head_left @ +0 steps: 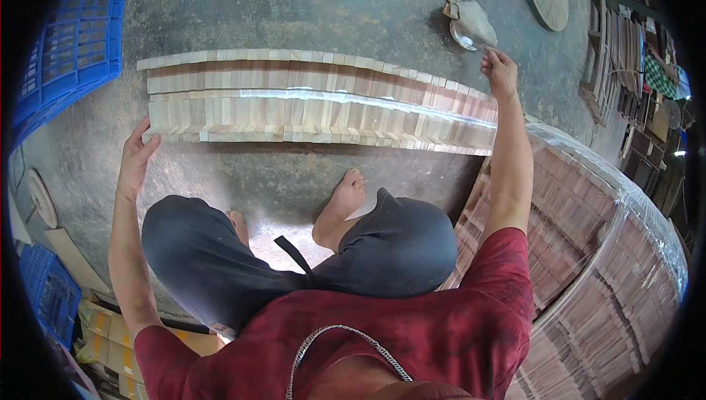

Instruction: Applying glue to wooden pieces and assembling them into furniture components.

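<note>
A person in a red shirt and dark shorts squats barefoot on a grey concrete floor [309,3], facing a long stack of pale wood strips [316,106] laid side by side in rows, wrapped in what looks like clear film — a glossy band runs along its length. The stack lies on the floor just ahead of the feet, reaching from the left hand to the right.

The left hand [136,161] rests against the stack's left end, its grip spread, fingers flat and thumb out, touching the wood without clasping it. The right hand [500,73] reaches past the stack's far right end; its grip is pressed together on a thin stick-like handle, probably that of a brush [471,38] — the view is too small there to be sure. Just beyond the brush sits a crumpled grey bag [474,18].

A blue plastic crate [73,32] stands at the far left. At the right, a large film-wrapped pile of darker wood pieces [588,253] stands beside the person's right arm.
</note>
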`<state>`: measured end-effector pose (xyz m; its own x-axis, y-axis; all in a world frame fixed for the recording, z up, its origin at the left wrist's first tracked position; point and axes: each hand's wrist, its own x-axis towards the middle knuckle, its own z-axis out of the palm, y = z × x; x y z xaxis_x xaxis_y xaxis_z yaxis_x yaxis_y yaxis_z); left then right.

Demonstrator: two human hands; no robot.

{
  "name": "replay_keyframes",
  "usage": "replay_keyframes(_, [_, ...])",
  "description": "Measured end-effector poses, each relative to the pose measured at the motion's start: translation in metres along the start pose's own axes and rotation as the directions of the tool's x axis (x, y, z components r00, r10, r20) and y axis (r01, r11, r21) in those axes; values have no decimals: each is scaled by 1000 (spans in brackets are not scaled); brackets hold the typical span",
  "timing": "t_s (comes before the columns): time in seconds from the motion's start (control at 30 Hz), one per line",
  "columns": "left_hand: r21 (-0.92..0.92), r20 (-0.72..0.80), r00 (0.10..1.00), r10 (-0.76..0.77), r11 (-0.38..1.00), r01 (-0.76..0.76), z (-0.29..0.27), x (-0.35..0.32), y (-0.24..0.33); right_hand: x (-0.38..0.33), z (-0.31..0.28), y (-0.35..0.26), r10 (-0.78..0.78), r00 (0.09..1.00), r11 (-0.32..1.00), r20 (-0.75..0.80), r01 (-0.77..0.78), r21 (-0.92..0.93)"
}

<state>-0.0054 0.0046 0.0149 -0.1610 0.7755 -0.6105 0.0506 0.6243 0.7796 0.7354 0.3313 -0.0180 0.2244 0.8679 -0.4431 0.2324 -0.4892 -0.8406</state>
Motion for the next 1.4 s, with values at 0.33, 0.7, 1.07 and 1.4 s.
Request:
replay_keyframes(0.33, [4, 13, 1000, -14, 1000, 13, -1, 2, 0, 9, -14, 7, 194, 963, 941, 189, -237, 243])
replay_keyframes(0.7, [3, 3, 1000, 10, 1000, -10, -1, -5, 5, -41, -28, -30, 128, 946, 896, 300, -239, 374])
replay_keyframes(1.07, [57, 5, 995, 104, 993, -104, 5, -1, 4, -215, 53, -80, -29, 944, 950, 328, -76, 303])
replay_keyframes(1.4, [-10, -2, 988, 155, 988, -155, 2, 11, -12, -265, 272, -72, -56, 819, 980, 571, 154, -126])
